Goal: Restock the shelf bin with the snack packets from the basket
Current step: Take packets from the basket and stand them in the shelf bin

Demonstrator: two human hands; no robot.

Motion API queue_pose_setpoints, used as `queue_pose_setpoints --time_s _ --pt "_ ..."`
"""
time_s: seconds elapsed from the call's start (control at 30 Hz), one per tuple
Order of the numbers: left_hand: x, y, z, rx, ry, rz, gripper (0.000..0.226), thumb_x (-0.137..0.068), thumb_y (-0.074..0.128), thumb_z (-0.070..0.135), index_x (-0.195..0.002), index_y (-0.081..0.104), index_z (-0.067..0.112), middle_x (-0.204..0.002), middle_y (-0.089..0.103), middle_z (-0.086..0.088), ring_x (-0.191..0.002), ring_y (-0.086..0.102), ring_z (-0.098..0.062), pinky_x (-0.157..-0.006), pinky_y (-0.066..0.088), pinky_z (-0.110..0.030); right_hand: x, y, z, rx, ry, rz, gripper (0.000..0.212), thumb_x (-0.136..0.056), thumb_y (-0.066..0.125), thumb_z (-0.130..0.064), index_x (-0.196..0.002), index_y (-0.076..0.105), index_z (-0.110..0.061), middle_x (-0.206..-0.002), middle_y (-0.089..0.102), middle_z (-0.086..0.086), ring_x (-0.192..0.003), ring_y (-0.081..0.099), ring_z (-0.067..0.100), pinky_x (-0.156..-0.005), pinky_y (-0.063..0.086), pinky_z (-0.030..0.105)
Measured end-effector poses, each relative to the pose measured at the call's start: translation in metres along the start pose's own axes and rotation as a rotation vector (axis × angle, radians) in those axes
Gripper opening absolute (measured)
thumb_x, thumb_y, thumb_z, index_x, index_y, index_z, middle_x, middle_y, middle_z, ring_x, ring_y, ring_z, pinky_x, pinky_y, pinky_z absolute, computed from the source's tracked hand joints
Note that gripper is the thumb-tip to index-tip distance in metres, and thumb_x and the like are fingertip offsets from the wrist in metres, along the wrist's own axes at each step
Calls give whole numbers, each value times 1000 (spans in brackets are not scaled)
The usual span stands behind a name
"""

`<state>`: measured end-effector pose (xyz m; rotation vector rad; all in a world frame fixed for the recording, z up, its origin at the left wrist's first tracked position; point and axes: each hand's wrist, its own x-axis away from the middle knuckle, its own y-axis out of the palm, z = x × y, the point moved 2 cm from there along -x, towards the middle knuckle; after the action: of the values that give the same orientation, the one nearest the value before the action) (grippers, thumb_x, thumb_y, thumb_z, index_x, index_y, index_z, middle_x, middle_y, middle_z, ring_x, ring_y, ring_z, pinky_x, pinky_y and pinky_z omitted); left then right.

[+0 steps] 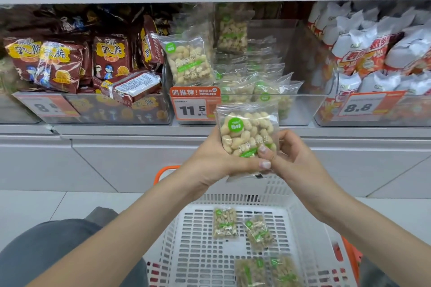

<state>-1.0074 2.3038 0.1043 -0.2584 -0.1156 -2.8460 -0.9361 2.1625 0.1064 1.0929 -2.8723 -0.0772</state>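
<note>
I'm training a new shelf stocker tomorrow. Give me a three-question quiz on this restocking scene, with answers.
1. True or false: both the left hand and the right hand grip the held peanut packet.
2. How many peanut packets lie in the white basket?
   A. two  B. four  C. seven
3. Fill in: the price tag on the clear peanut bin reads ____.

Key: 1 true; 2 B, namely upper-left, upper-right, lower-left and lower-right; 3 11.5.
</note>
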Motion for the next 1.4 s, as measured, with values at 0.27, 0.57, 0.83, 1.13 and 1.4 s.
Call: queue_pose_setpoints --time_s 0.27,0.57,0.83,1.13,1.4 --pt "3 5 5 -40 26 36 75 -56 83 -12 -119 51 9 -101 72 -2 -86 71 -8 -67 57 -22 -5 -7 1 125 12 51 69 -59 84 -49 -109 45 -22 -113 62 0 -106 60 13 -81 50 28" --pt "6 13 -6 -266 -59 42 100 -32 93 27 -117 39 26 -120 58 -6 -108 63 -18 -88 55 -39 -7 -5 9 -61 67 -111 86 -43 94 -37 -114 59 -1 -97 75 9 -89 72 18 -68 55 20" --pt "9 15 -9 -220 -93 -83 79 -53 87 -8 -122 53 5 -107 71 -5 -92 69 -9 -78 56 -21 -5 -5 15 74 126 -174 119 -32 93 -50 -125 44 5 -100 74 8 -92 71 18 -70 54 21" --pt "-1 4 19 -438 -47 30 92 -59 90 20 -132 35 21 -122 57 2 -108 58 -10 -91 51 -29 -37 -22 -32 167 -3 -22 97 -40 94 -24 -123 51 1 -96 75 9 -85 73 19 -64 56 22" --pt "-28 -42 45 -773 125 316 75 -65 85 25 -124 40 18 -129 45 -5 -107 47 -18 -83 38 -26 -154 -29 -115 500 -271 104 80 -61 90 -19 -121 38 -18 -117 64 6 -100 68 12 -85 57 33"
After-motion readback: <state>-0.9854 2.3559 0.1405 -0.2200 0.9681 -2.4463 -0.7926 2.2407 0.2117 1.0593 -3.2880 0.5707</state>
